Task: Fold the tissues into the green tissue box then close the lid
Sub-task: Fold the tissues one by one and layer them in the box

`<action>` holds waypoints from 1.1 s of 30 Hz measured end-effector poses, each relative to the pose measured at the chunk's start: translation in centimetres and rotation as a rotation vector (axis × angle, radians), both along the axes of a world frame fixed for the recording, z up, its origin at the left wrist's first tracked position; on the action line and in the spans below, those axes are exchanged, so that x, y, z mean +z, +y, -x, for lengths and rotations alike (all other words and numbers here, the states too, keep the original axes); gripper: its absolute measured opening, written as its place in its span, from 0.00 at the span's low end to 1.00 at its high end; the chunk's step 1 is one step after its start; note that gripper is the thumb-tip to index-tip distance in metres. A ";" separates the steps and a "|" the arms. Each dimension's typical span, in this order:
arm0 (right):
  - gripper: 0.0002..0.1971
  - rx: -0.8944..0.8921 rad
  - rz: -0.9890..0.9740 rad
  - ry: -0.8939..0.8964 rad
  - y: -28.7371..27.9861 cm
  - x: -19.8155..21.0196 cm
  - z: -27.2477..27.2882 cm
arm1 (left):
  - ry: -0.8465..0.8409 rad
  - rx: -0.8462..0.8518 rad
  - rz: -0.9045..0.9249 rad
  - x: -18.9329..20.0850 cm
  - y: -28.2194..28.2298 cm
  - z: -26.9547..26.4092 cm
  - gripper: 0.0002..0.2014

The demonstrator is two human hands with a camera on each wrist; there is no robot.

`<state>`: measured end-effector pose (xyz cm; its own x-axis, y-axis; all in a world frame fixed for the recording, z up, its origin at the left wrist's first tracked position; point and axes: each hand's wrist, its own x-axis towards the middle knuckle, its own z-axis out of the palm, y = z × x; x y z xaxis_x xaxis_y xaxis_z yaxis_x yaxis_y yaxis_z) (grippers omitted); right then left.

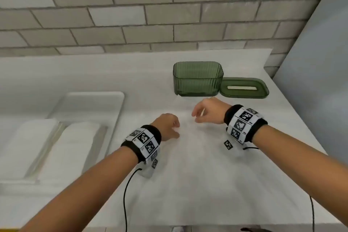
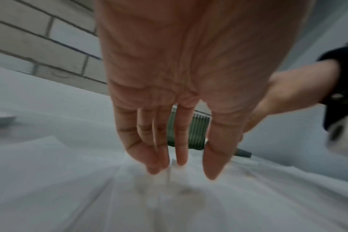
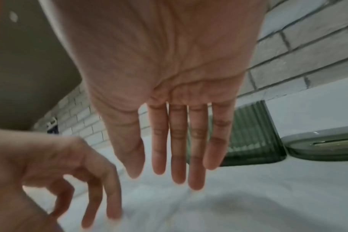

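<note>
From above, a tray of folded tissues sits left; my left hand and right hand hover over a spread tissue, fingers hidden. My wrist views show both hands loose, holding nothing. The green box stands open beyond, lid beside it. No readable writing.

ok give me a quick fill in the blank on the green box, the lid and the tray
1. The green tissue box holds ____ tissues so far.
2. Its lid lies flat on the counter, on the box's ____ side.
3. The white tray with the stacked tissues is on the ____ of the counter.
4. Neither the left hand nor the right hand touches the ____.

Missing words: no; right; left; box
</note>
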<state>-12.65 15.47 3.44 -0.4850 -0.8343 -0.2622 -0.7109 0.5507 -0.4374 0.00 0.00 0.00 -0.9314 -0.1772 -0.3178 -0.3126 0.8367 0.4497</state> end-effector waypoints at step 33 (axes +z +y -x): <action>0.08 -0.103 0.113 -0.096 -1.7 0.0 5.2 | 0.360 0.180 -0.073 3.1 -6.6 3.9 0.03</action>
